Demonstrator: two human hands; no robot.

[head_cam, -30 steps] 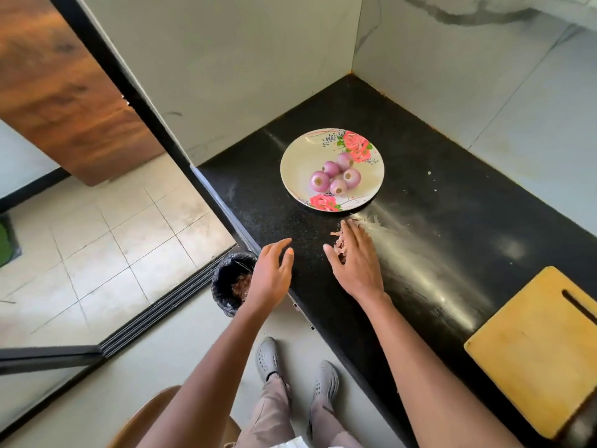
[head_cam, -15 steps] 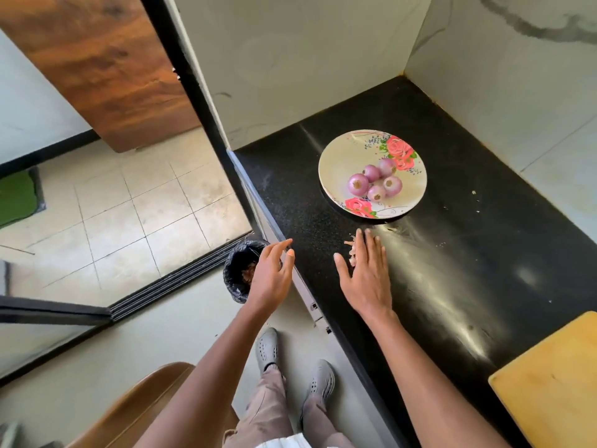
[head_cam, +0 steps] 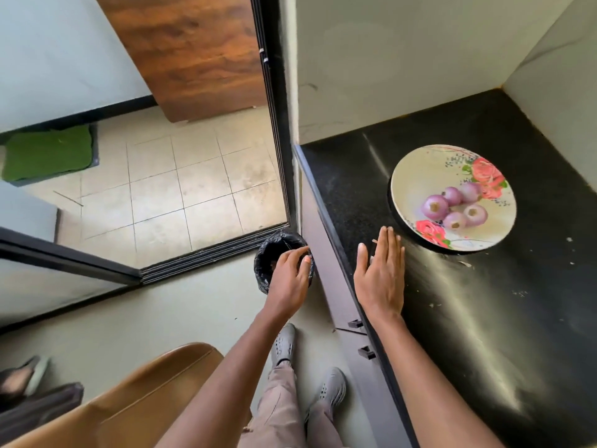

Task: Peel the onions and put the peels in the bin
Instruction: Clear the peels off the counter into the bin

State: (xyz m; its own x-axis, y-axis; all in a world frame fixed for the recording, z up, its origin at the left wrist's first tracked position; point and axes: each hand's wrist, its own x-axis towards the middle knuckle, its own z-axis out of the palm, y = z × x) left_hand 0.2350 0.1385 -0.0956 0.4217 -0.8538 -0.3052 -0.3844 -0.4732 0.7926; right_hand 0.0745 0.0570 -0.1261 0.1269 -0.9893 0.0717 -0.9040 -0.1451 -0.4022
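At far left, a green mat [head_cam: 48,153] lay on the tiled floor beyond a dark sliding-door track, with a wooden door panel [head_cam: 197,50] above it. Nearer, a tan chair back [head_cam: 129,399] stood beside the person's legs and grey shoes [head_cam: 284,345]. A small bin [head_cam: 274,250], lined with a black bag, sat on the floor just beside the counter's [head_cam: 484,318] front edge; reddish peel showed inside it, though not clearly. The left hand [head_cam: 290,279] hung over the bin's mouth, fingers loosely curved with thumb near fingertips; whether it held any scrap could not be told. The right hand [head_cam: 382,273] lay flat on the black counter near its edge, fingers straight and together, a sliver of peel [head_cam: 374,242] showing at the fingertips. Further right, a floral plate [head_cam: 416,176] on the counter carried five peeled onions [head_cam: 452,206] in a cluster. Small pale flecks dotted the counter right of the plate.
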